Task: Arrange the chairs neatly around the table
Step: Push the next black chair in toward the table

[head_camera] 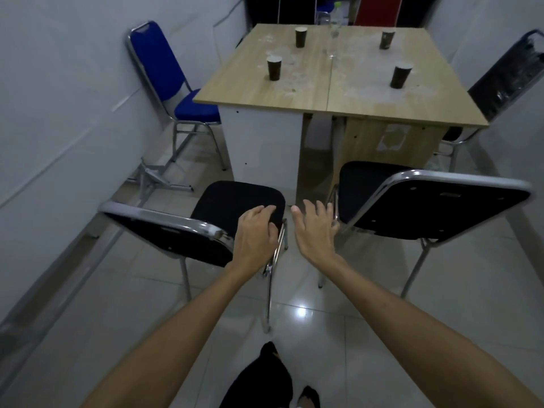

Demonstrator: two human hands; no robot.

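Two black chairs with chrome frames stand on the near side of the wooden table [312, 92], their backrests toward me. My left hand [256, 231] lies curled over the right rear corner of the left black chair [232, 198], at the seat edge and frame. My right hand [313, 231] is spread open in the gap between the two chairs, its fingertips at the frame of the right black chair [435, 210]. A blue chair [160, 66] stands at the table's left side. Another black chair [506, 81] stands at its right side.
Several dark paper cups [274, 67] and a clear glass [334, 39] stand on the table. A folded metal frame [156, 178] lies on the floor by the left wall. A red chair back [379, 10] shows beyond the table. White walls close in on both sides.
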